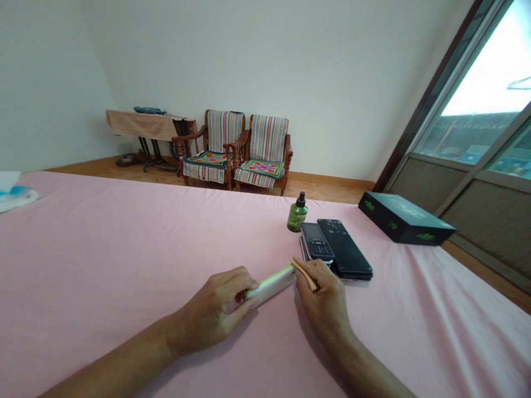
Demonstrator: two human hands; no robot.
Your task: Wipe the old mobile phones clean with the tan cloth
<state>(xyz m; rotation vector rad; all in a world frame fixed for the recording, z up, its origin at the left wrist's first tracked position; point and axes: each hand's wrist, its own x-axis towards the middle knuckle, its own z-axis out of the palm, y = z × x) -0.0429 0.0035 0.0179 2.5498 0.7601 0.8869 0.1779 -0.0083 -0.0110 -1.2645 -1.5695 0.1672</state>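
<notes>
Between my two hands is a flat, white, phone-shaped slab [274, 287] with a bright green edge, tilted above the pink sheet. My left hand [219, 304] grips its left end between thumb and fingers. At its far right end, my right hand [323, 293] pinches a thin tan piece [306, 274] that looks like folded cloth and touches the slab's end. Just beyond my right hand, a keypad phone [317, 242] lies on top of other flat devices. Beside it lies a black smartphone [345, 249], stacked on something similar.
A green spray bottle [297, 213] with a black cap stands behind the phones. Farther right is a black box [404, 218] with green print. White-and-blue packaging [19, 198] lies at the far left of the pink sheet [124, 243]. Two wooden chairs [261, 143] stand by the wall.
</notes>
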